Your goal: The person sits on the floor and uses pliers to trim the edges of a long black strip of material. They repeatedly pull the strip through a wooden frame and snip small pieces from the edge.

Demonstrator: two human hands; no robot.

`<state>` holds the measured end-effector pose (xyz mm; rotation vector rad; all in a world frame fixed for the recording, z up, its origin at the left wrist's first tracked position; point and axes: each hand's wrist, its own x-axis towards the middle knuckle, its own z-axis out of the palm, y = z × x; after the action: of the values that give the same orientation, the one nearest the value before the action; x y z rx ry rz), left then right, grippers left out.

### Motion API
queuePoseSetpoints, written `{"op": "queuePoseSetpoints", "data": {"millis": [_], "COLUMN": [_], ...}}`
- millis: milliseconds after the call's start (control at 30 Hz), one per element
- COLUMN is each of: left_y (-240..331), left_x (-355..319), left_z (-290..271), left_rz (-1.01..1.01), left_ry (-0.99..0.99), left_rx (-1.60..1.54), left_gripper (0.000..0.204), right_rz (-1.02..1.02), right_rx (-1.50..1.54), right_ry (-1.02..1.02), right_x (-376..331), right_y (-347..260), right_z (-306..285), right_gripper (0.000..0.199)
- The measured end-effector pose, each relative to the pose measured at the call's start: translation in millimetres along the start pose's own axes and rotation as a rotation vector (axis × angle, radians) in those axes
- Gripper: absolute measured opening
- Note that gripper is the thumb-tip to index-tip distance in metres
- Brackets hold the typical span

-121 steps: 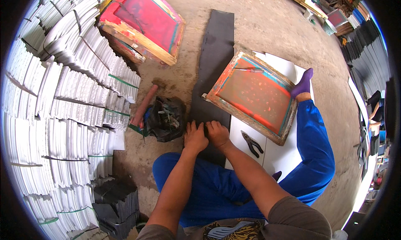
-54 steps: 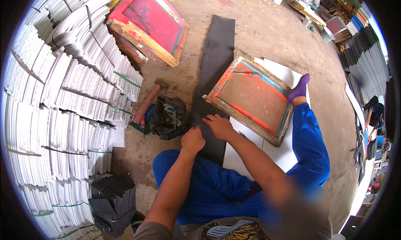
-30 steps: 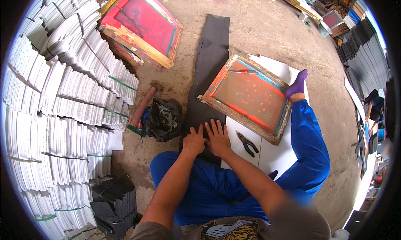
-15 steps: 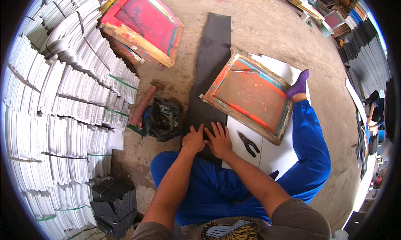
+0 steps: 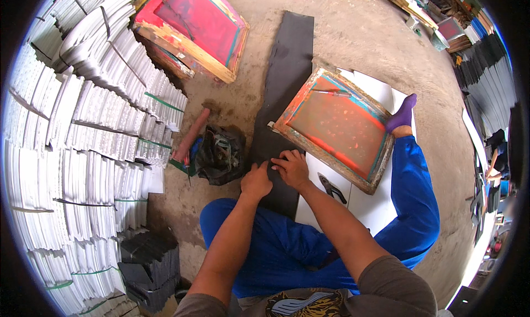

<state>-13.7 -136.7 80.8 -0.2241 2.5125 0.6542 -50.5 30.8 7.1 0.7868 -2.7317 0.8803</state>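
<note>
A long black sheet strip [image 5: 290, 57] runs from my lap away across the floor. My left hand [image 5: 256, 181] rests on its near part, fingers curled in; whatever they grip, if anything, is hidden. Close beside it, my right hand [image 5: 293, 169] has bent fingers drawn together toward the left fingertips, and I cannot make out anything between them. Right of my hands, black-handled pliers [image 5: 332, 188] lie on a white sheet [image 5: 314, 206]. Beyond them, a wooden screen frame [image 5: 337, 126] with orange-stained mesh rests partly on the white sheet, a slim tool [image 5: 334, 93] lying on it.
Tall bundles of white sheets [image 5: 94, 168] stand along the left, with a black bundle [image 5: 150, 270] nearby. A crumpled black plastic bag [image 5: 221, 157] sits beside a pinkish roll [image 5: 191, 135]. A red screen frame [image 5: 193, 30] lies at the far left. My sock-clad foot [image 5: 402, 113] adjoins the nearer frame.
My right hand has gone from spread flat on the strip to bent fingers drawn toward the left hand. The left hand's fingers have curled in more. The view has shifted slightly.
</note>
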Motion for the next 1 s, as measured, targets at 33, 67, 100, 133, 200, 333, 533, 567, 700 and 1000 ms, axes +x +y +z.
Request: {"op": "queuePoseSetpoints", "data": {"millis": [33, 67, 100, 133, 200, 333, 533, 567, 700, 1000], "left_y": [-1, -2, -3, -4, -5, -8, -1, -2, -2, -35], "left_x": [2, 5, 8, 9, 10, 9, 6, 6, -12, -53], "left_z": [2, 3, 4, 5, 5, 8, 1, 0, -4, -65], "left_rz": [-0.001, -0.001, -0.001, -0.008, -0.020, -0.018, -0.026, -0.021, 0.121, -0.090], "left_ry": [-0.001, -0.001, -0.001, 0.000, 0.003, 0.018, 0.003, 0.006, 0.156, 0.880], "left_rx": [0.004, 0.008, 0.013, 0.000, -0.025, -0.036, -0.052, -0.055, -0.157, -0.121], "left_gripper": [0.063, 0.063, 0.062, 0.062, 0.062, 0.061, 0.061, 0.061, 0.054, 0.024], "right_rz": [0.031, 0.061, 0.067, 0.074, 0.104, 0.148, 0.092, 0.080, 0.004, 0.226], "right_rx": [0.006, 0.011, 0.022, 0.031, 0.036, 0.027, -0.091, -0.128, -0.175, 0.261], "right_ry": [0.007, 0.015, 0.024, 0.034, 0.034, -0.025, -0.150, -0.174, -0.176, -0.215], "right_x": [-2, -3, -3, -4, -4, 1, 8, 9, 10, 54], "right_y": [-1, -1, 0, 1, -2, -7, -3, -3, -3, -34], "right_z": [5, 9, 12, 14, 15, 10, 15, 16, 13, -27], "right_gripper": [0.023, 0.022, 0.021, 0.020, 0.018, 0.013, 0.012, 0.012, 0.012, 0.021]}}
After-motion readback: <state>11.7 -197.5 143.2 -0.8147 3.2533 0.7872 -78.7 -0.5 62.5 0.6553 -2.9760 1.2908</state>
